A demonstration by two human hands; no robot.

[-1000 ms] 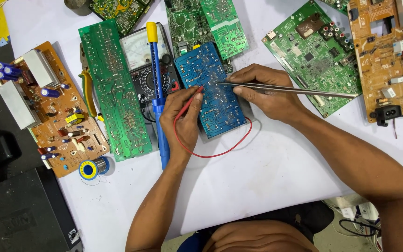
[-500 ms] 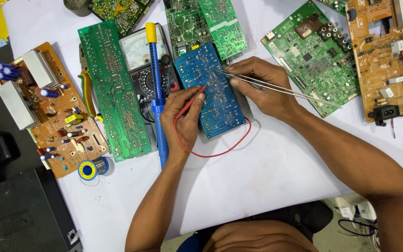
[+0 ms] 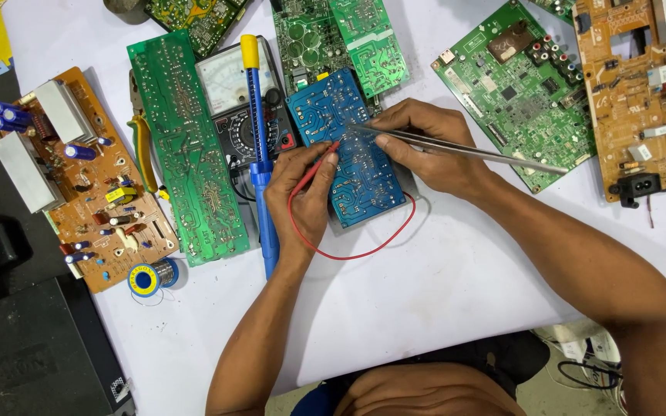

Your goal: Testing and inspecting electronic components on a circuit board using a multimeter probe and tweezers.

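Tweezers [image 3: 464,146] dip slightly lower, pinched in the right hand [image 3: 433,146] over the blue board [image 3: 348,166]; left hand [image 3: 302,192] grips the red probe [image 3: 317,166].

there is one view only, from the camera on my head. it looks almost straight down onto the white table [image 3: 441,308] in front of me, near enough that the tabletop fills most of the picture. my own lap shows at the bottom edge and both my forearms run up from there toward the middle. the far side of the table lies at the top, where boards are cut off by the frame. at the left the table ends and a dark surface [image 3: 17,354] shows. with no second view, nothing is shared.
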